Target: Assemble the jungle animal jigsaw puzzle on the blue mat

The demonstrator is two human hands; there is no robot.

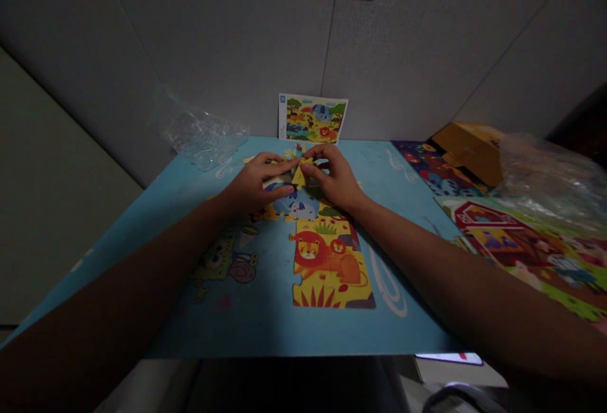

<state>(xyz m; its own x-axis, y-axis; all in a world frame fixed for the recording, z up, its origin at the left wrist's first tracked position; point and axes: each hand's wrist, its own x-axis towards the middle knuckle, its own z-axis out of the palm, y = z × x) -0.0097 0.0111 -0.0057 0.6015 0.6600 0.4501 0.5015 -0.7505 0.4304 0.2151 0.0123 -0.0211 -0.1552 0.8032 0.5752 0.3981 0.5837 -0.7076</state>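
A small yellow jigsaw puzzle piece (299, 178) is pinched between the thumb and fingers of my right hand (334, 176), tilted above the other pieces. My left hand (258, 182) rests palm down with its fingers stretched out; its index fingertip reaches the held piece. Under and between the hands lie pieces with a blue elephant (296, 204), partly covered by fingers. Joined below them is a lion section (329, 261) in yellow and orange, its left edge showing tabs and notches. Behind the hands, a picture card (313, 119) of the animal scene leans on the wall.
The pieces lie on a light blue table (265, 324) with cartoon prints. Crumpled clear plastic (203, 138) sits at the back left, another clear bag (550, 172) at the right. A brown open box (469, 150) and a farm-scene puzzle (526, 245) are on the right.
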